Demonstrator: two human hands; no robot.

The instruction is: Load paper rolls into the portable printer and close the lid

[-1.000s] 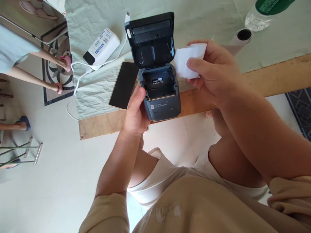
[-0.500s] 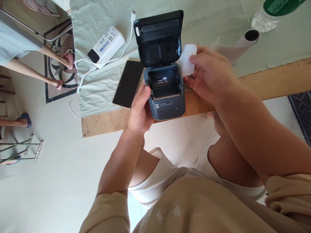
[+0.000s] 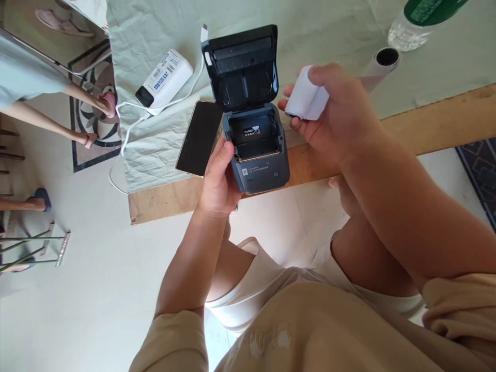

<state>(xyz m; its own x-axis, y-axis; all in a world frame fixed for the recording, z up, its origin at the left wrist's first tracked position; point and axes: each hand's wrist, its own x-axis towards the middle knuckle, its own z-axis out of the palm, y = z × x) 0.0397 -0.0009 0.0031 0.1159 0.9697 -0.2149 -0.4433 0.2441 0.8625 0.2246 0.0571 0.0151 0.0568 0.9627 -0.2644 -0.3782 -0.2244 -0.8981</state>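
Observation:
My left hand grips the left side of a dark grey label printer, thumb along its edge. The printer's black lid stands raised, and the bay under it shows a small printed sticker and no roll. To the right of the printer, my right hand holds a small white paper roll between thumb and fingers, apart from the printer. Part of its paper hangs loose toward my palm.
A black phone lies left of the printer. Behind it are a white power bank and a white cable. A larger roll and a bottle stand at the right. Another person's legs show at the left.
My right hand has turned the paper roll, so more of its rounded side shows, and it is clearer of the printer. The view has shifted slightly; my left hand keeps its hold.

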